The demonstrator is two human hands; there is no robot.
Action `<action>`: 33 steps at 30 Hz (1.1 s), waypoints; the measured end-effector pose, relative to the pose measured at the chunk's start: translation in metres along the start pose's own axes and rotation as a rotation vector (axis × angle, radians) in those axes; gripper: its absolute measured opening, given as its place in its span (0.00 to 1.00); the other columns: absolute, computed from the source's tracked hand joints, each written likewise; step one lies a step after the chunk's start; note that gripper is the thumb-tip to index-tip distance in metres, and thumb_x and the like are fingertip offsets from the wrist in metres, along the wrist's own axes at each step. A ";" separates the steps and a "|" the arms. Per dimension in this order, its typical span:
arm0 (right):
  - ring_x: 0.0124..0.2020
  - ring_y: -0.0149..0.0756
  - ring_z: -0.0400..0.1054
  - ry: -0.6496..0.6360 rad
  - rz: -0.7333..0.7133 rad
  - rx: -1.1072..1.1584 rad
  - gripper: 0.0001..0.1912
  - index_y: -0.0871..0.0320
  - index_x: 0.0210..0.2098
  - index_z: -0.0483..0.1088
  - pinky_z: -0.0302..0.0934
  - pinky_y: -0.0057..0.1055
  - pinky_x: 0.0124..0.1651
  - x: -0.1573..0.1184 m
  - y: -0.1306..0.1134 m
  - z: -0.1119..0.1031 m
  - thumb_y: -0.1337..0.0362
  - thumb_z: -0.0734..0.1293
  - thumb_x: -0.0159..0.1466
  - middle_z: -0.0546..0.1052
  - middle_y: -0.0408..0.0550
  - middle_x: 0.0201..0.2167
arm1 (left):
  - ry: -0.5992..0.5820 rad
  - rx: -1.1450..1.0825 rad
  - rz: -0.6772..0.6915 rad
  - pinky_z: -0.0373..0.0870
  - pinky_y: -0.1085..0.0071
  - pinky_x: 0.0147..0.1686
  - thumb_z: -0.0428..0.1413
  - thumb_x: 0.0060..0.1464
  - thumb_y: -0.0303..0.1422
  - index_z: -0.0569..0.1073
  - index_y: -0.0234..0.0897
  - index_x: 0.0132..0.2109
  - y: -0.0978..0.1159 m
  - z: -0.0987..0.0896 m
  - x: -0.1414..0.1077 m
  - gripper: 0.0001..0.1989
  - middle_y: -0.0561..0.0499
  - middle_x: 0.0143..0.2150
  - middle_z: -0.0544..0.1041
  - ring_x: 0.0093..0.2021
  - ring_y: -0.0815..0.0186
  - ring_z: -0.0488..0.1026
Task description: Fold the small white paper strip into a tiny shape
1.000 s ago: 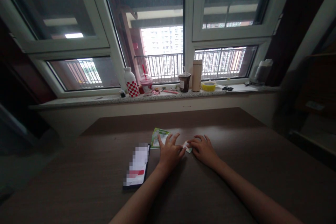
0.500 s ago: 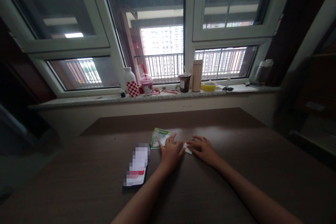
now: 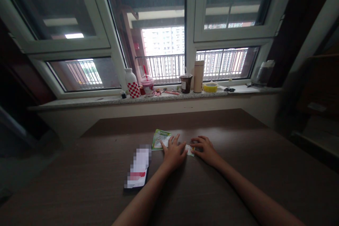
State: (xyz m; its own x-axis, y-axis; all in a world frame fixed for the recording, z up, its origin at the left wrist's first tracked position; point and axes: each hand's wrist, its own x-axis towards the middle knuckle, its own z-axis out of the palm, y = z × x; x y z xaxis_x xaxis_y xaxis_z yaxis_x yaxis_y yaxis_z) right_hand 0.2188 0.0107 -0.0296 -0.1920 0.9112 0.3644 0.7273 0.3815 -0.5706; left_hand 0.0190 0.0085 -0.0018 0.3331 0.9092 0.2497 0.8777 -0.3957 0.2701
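Note:
A small white piece with coloured print (image 3: 190,150), perhaps a sticker or little packet, lies flat on the dark table between my hands. My left hand (image 3: 174,152) rests palm down with its fingers spread, its thumb at the piece's left edge. Those fingers reach over the right part of a green and white printed packet (image 3: 158,142). My right hand (image 3: 206,149) is open, fingers apart and slightly bent, with fingertips at the piece's right edge. Whether either hand presses on it I cannot tell.
A phone (image 3: 140,169) with a blurred screen lies left of my left forearm. Along the windowsill (image 3: 111,102) stand a checkered bottle (image 3: 134,86), a pink drink cup (image 3: 147,86), a dark drink cup (image 3: 186,84), a tan flask (image 3: 198,77), yellow tape (image 3: 210,87) and scissors (image 3: 229,89).
My right hand's fingers have drawn back a little and spread, so more of the small white piece shows. My left hand has shifted slightly to the right.

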 end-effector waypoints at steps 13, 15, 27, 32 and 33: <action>0.57 0.46 0.58 0.057 -0.003 0.090 0.15 0.49 0.45 0.76 0.52 0.48 0.61 0.002 0.000 -0.002 0.60 0.70 0.58 0.76 0.48 0.50 | 0.134 -0.214 -0.128 0.34 0.32 0.62 0.58 0.54 0.34 0.77 0.44 0.35 0.007 -0.009 0.004 0.03 0.50 0.64 0.65 0.65 0.53 0.56; 0.56 0.45 0.58 0.080 0.002 0.116 0.11 0.50 0.42 0.77 0.52 0.47 0.61 0.002 0.001 -0.001 0.59 0.69 0.59 0.76 0.49 0.48 | 0.163 -0.235 -0.143 0.36 0.33 0.62 0.59 0.53 0.33 0.77 0.43 0.34 0.007 -0.009 0.005 0.02 0.50 0.64 0.65 0.65 0.53 0.57; 0.50 0.45 0.63 0.155 -0.005 0.179 0.08 0.53 0.30 0.76 0.54 0.46 0.57 0.005 -0.001 -0.009 0.57 0.68 0.59 0.78 0.49 0.39 | 0.202 -0.254 -0.160 0.36 0.34 0.63 0.56 0.56 0.31 0.78 0.44 0.34 0.008 -0.010 0.007 0.06 0.52 0.64 0.66 0.65 0.53 0.55; 0.48 0.46 0.64 0.241 0.012 0.157 0.10 0.53 0.28 0.76 0.56 0.47 0.55 0.006 -0.001 -0.011 0.55 0.67 0.60 0.77 0.51 0.38 | 0.217 -0.242 -0.189 0.40 0.35 0.62 0.56 0.56 0.35 0.79 0.44 0.35 0.004 -0.009 0.008 0.06 0.50 0.65 0.63 0.66 0.53 0.54; 0.48 0.46 0.64 0.267 0.006 0.150 0.10 0.53 0.28 0.76 0.56 0.46 0.55 0.005 -0.001 -0.011 0.55 0.67 0.60 0.76 0.51 0.38 | 0.217 -0.240 -0.195 0.40 0.35 0.62 0.56 0.56 0.35 0.79 0.45 0.35 0.004 -0.008 0.008 0.06 0.50 0.65 0.63 0.65 0.53 0.54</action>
State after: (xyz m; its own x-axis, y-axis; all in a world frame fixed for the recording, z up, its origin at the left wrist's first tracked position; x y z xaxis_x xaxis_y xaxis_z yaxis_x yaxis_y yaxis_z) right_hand 0.2242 0.0134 -0.0186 0.0063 0.8481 0.5297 0.6184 0.4130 -0.6686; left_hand 0.0222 0.0133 0.0091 0.0644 0.9320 0.3566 0.8033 -0.2605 0.5356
